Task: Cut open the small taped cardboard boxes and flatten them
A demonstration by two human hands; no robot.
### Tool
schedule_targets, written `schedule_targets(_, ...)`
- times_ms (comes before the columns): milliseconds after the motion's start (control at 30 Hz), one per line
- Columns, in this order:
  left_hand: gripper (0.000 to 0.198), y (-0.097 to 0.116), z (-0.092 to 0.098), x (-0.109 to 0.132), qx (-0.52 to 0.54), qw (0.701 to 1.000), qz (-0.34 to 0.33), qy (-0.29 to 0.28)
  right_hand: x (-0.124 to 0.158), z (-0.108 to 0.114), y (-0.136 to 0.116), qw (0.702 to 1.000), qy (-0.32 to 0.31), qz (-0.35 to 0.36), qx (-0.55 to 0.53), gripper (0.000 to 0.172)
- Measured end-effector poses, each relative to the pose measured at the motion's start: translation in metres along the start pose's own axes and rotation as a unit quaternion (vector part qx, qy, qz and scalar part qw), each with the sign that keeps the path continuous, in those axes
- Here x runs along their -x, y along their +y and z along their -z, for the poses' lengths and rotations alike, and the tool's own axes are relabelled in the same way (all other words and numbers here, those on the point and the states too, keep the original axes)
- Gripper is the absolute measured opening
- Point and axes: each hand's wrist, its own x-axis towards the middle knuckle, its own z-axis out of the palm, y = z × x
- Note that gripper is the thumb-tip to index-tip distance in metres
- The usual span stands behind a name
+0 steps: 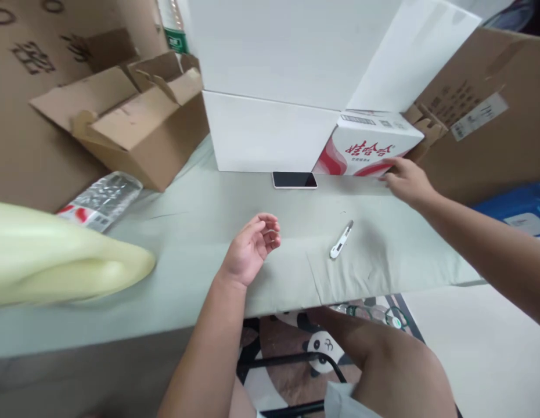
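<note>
Left hand (pixel 252 247) curled, right hand (pixel 407 180) outstretched

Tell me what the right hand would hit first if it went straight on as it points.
The red-and-white carton: the right hand seems nearly at its lower front edge, though depth is unclear.

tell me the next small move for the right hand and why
Probably grip the carton and slide it out from the white boxes: the right hand is at its lower right corner, fingers open, while the left hand lies open and empty.
</note>
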Motion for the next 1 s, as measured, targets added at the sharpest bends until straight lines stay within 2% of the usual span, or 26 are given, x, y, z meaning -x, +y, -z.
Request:
schedule_targets(67, 0.009, 0.006, 0.004, 0.008, 0.015, 0.999, -0.016, 0.024, 0.012, -0.033, -0.047, 0.991, -0.106, 0.071, 0.041, 0.035)
schedule_targets(133, 0.008, 0.012, 0.007, 0.014, 0.037, 0.997, -0.033, 0.057, 0.026, -0.076, -0.100, 0.967, -0.202, 0.146, 0.044, 0.034)
schedule_targets(200, 0.010, 0.018, 0.009, 0.017, 0.058, 0.994, -0.046, 0.076, 0.040, -0.124, -0.155, 0.934, -0.278, 0.221, 0.035, 0.034)
schedule_targets(267, 0.012, 0.021, 0.012, 0.017, 0.069, 0.993, -0.063, 0.068, 0.053, -0.173, -0.208, 0.890, -0.338, 0.306, 0.036, 0.035)
schedule_targets(333, 0.011, 0.023, 0.014, 0.015, 0.068, 0.993, -0.086, 0.049, 0.061, -0.218, -0.258, 0.865, -0.360, 0.349, 0.033, 0.032)
schedule_targets(400, 0.009, 0.024, 0.018, 0.012, 0.056, 0.992, -0.105, 0.036, 0.066, -0.258, -0.301, 0.856, -0.345, 0.380, 0.056, 0.037)
schedule_targets(467, 0.009, 0.025, 0.021, 0.010, 0.033, 0.992, -0.115, 0.031, 0.068, -0.288, -0.333, 0.855, -0.326, 0.380, 0.136, 0.048)
schedule_targets(533, 0.012, 0.026, 0.025, 0.009, 0.017, 0.993, -0.116, 0.034, 0.070, -0.309, -0.353, 0.839, -0.321, 0.370, 0.237, 0.054)
schedule_targets(600, 0.015, 0.029, 0.028, 0.010, 0.007, 0.992, -0.119, 0.040, 0.071, -0.318, -0.359, 0.824, -0.313, 0.360, 0.306, 0.049)
schedule_targets(667, 0.016, 0.031, 0.029, 0.012, -0.019, 0.991, -0.121, 0.050, 0.073, -0.318, -0.352, 0.828, -0.293, 0.357, 0.317, 0.042)
schedule_targets(767, 0.015, 0.031, 0.027, 0.015, -0.070, 0.984, -0.141, 0.088, 0.075, -0.303, -0.327, 0.856, -0.270, 0.348, 0.271, 0.032)
schedule_targets(833, 0.014, 0.030, 0.023, 0.017, -0.082, 0.966, -0.196, 0.144, 0.074, -0.286, -0.309, 0.873, -0.263, 0.326, 0.250, 0.034)
schedule_targets(900, 0.014, 0.027, 0.020, 0.020, -0.106, 0.917, -0.302, 0.236, 0.074, -0.263, -0.293, 0.884, -0.255, 0.302, 0.249, 0.041)
schedule_targets(1000, 0.011, 0.022, 0.019, 0.024, -0.192, 0.783, -0.480, 0.345, 0.080, -0.219, -0.272, 0.896, -0.227, 0.291, 0.246, 0.054)
